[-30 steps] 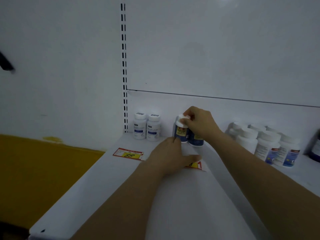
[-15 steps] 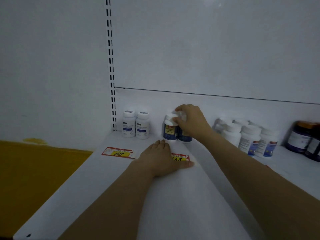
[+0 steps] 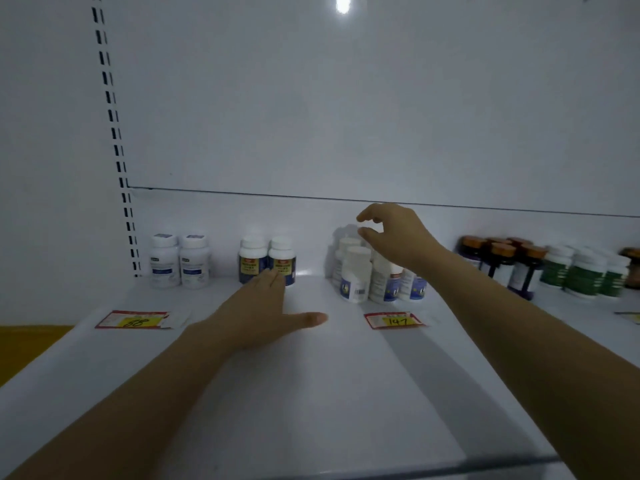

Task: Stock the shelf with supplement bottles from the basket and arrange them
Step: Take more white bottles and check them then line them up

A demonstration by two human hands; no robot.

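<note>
My right hand [image 3: 394, 237] hovers over the cluster of white plastic supplement bottles with blue labels [image 3: 356, 275], at the far side of the white metal shelf [image 3: 311, 393]. Its thumb and fingers are loosely curled, apart, holding nothing. The bottles stand upright, caps just below my fingertips, so I judge the next move is a short drop straight down. My left hand [image 3: 263, 317] lies flat, fingers straight, further left by the two dark blue white-capped bottles [image 3: 252, 261].

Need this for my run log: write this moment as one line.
left hand: flat on shelf, fingertips by blue-label bottles | right hand: empty, above white bottles
</note>
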